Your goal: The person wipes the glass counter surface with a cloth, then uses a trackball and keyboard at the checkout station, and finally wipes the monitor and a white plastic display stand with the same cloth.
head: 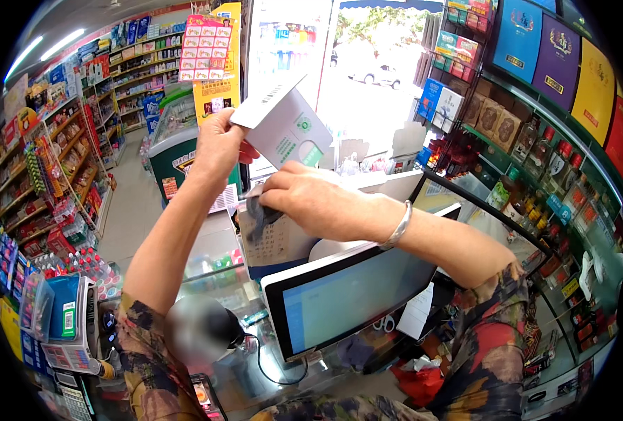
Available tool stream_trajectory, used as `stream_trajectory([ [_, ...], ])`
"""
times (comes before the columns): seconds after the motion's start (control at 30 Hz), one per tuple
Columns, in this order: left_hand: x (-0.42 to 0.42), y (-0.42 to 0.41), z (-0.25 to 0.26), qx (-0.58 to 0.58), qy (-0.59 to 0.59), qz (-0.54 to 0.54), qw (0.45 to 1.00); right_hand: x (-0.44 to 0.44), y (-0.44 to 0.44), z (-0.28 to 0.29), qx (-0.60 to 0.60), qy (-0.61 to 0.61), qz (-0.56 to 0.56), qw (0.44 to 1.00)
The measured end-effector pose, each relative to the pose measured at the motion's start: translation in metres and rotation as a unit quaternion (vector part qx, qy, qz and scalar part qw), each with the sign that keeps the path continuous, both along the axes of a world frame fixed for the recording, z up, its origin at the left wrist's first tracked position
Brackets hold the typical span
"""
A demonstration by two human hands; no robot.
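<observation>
My left hand (216, 144) is raised at upper centre and grips the edge of a flat white card box or folder (290, 123), printed with a barcode and green marks, which is tilted. Below and to its right, my right hand (316, 202), with a silver bangle at the wrist, pinches a dark grey cloth (261, 213) by the near side of the box. Both hands are above a monitor (358, 294) with a lit screen. A light board with a sheet of handwriting (269, 239) stands behind the monitor, under the cloth.
A glass counter (269, 379) lies below me, with a phone (206, 394), scissors (384, 323) and a blurred round device (203, 329). A calculator (73, 400) is at lower left. Bottles (542, 152) and boxes fill shelves on the right; a green-trimmed freezer (172, 142) stands beyond the counter.
</observation>
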State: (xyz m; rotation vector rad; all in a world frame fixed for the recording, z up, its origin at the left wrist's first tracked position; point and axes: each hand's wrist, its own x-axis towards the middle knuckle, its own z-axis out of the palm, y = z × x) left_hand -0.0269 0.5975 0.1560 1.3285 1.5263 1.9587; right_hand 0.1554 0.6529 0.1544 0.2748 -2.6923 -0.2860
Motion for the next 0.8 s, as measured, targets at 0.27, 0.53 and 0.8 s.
stream_trajectory([
  [0.27,-0.006,-0.012,-0.015,-0.016,0.043,0.014,0.999,0.022,0.005,0.029,0.282,-0.144,-0.159,0.935],
  [0.53,0.026,-0.005,-0.014,0.001,0.125,0.002,0.992,0.074,-0.001,0.066,0.112,-0.147,-0.145,0.972],
  [0.8,0.028,0.004,-0.031,-0.037,0.122,-0.018,0.992,0.101,-0.005,0.05,-0.344,-0.087,-0.052,0.933],
])
